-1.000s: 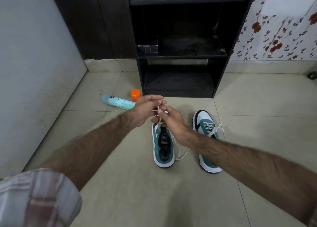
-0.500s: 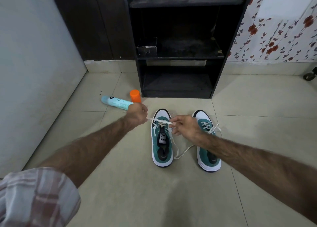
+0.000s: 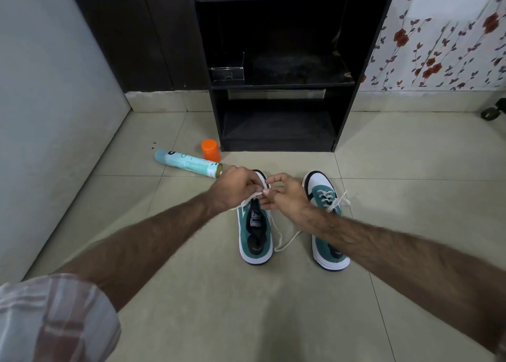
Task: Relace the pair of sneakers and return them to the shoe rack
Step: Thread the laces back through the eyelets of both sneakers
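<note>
Taking the shoe rack (image 3: 276, 68) as my mark: in front of its left corner lie a spray can (image 3: 188, 164) and an orange cap (image 3: 210, 150). Before its open front, my left hand (image 3: 232, 187) pinches one end of the white lace (image 3: 276, 234) over the left sneaker (image 3: 256, 233). My right hand (image 3: 284, 194) pinches the other strand, fingertips nearly meeting. The lace seems limp and light, so I'd grip near the eyelets. The right sneaker (image 3: 327, 219) sits alongside, already tied.
</note>
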